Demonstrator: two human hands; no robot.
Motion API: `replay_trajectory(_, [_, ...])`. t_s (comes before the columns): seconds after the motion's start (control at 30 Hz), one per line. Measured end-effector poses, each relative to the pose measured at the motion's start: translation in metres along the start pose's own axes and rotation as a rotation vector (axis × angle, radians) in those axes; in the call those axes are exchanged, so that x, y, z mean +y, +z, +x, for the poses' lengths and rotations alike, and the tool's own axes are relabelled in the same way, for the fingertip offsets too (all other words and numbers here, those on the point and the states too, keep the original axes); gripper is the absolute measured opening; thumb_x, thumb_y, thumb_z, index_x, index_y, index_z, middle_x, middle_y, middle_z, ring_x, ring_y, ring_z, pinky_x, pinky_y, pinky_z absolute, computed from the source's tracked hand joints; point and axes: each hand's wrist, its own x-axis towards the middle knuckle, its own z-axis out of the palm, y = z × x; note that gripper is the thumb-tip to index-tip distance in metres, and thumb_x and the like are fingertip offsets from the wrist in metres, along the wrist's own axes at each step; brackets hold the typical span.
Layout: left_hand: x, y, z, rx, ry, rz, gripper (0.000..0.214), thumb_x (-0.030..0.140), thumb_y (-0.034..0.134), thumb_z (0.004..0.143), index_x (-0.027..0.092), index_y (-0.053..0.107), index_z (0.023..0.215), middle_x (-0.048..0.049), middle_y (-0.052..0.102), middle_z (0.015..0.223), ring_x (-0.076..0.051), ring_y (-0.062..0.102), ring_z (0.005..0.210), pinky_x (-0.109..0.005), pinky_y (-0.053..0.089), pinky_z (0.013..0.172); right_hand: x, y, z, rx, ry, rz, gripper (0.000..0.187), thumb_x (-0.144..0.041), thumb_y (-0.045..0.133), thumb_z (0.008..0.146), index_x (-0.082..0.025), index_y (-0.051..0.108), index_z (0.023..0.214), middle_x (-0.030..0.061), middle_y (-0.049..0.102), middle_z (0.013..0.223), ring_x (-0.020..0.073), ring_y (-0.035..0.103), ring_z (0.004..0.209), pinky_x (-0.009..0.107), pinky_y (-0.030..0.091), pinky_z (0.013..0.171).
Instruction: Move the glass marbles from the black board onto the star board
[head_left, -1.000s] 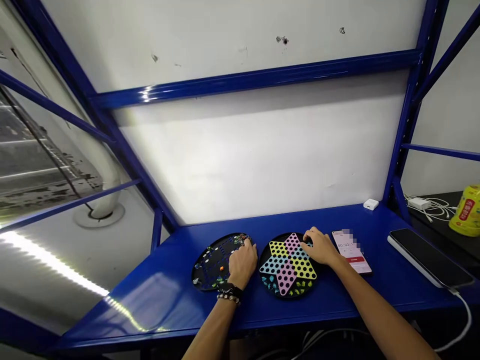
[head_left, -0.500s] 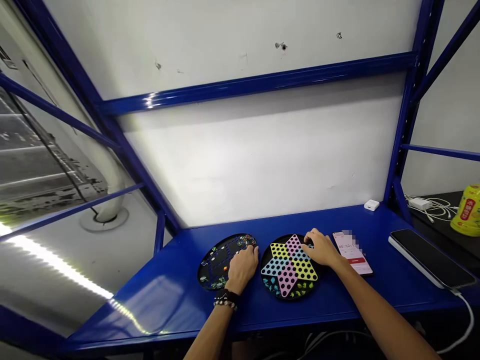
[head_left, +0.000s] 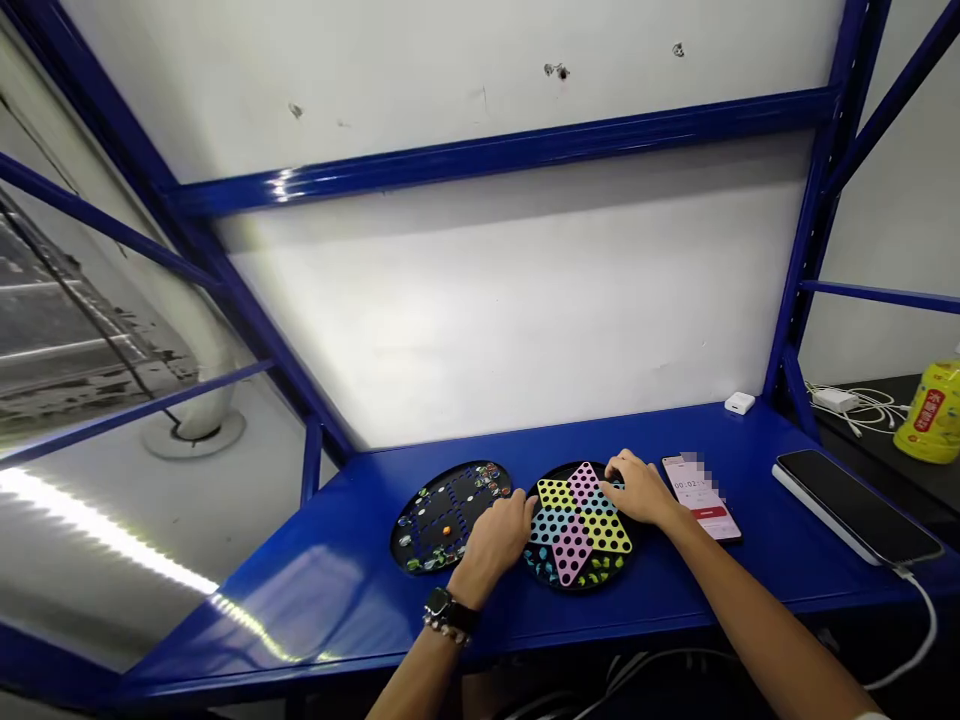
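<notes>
- My left hand sits low on the near left edge of the Chinese checkers board, fingers bunched together and curled down; from this view I can't tell if they pinch a piece, since the knuckles hide the fingertips.
- My right hand rests at the far right of that same board, fingers lightly spread and curved over the star's yellow and pink points; the fingertips look to be on or just above the surface, and I see nothing clamped there, though it's hard to be sure.
- Just left of my left hand lies a round black board with a blue track, small marbles gathered along its far rim; an orange piece sits near its middle.
- Under my left hand's side of the star board, small coloured pieces crowd the black rim.
- The step in hand, as I judge it, is work on the star board with both hands; a clean pick from here calls for closing the fingers on one piece without nudging its neighbours.
- Right of my right hand, a phone showing a timer lies on the blue table; further right lies a second, larger phone with a white cable.
- A black watch and a beaded bracelet circle my left wrist.
</notes>
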Motion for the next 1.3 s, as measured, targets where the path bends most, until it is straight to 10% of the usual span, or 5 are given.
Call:
replay_trajectory(0.53, [-0.056,-0.004,0.027,0.302,-0.079,-0.506,0.037,0.046,0.032,0.095,0.022,0.06,0.093,-0.0049,0.072,0.087,-0.022,0.067,0.082,-0.032,0.049,0.075,-0.005,-0.002,-0.002,-0.003,0.014,0.022,0.015,-0.035,0.055,0.088,-0.022,0.061,0.088,0.0041,0.06,0.102,0.0187,0.057,0.09,0.034,0.035,0.082])
replay_trajectory(0.83, [-0.137,-0.002,0.009,-0.019,-0.137,-0.403,0.04,0.042,0.039,0.088,0.021,0.066,0.108,-0.0048,0.074,0.102,-0.022,0.069,0.089,-0.031,0.053,0.081,-0.003,-0.001,-0.002,0.002,-0.001,0.014,0.015,-0.035,0.053,0.089,-0.022,0.06,0.086,0.0037,0.059,0.101,0.019,0.057,0.09,0.034,0.036,0.083])
replay_trajectory(1.3, [-0.008,-0.018,0.014,-0.029,0.122,-0.118,0.022,0.034,0.045,0.093,0.025,0.065,0.095,-0.0045,0.067,0.101,-0.02,0.064,0.089,-0.029,0.047,0.074,-0.002,0.0,-0.001,0.002,0.005,0.012,0.014,-0.034,0.055,0.088,-0.022,0.061,0.089,0.0032,0.059,0.102,0.0186,0.058,0.093,0.033,0.034,0.081])
